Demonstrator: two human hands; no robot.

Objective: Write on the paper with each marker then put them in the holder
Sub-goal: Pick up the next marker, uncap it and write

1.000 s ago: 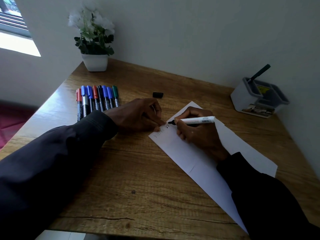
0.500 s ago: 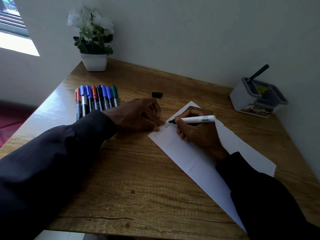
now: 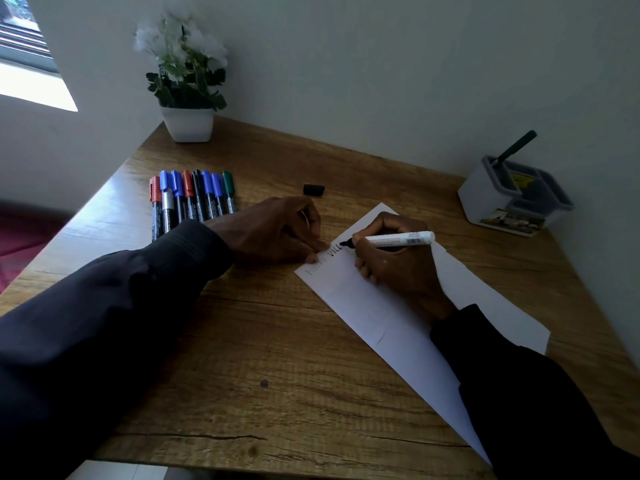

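Note:
A white sheet of paper lies at a slant on the wooden table. My right hand grips a white marker with its black tip on the paper's upper left part, beside a few dark strokes. My left hand, fingers curled, presses the paper's left corner with its fingertips. The marker's black cap lies loose beyond my left hand. Several capped markers in red, blue, black and green lie in a row at the left. The white holder at the right has a dark green marker standing in it.
A white pot with a flowering plant stands in the far left corner against the wall. The wall runs along the table's far and right sides. The table's near edge lies just in front of me.
The marker tip has shifted slightly right along the line of writing, and a few more dark strokes show on the paper. My left hand stays where it was.

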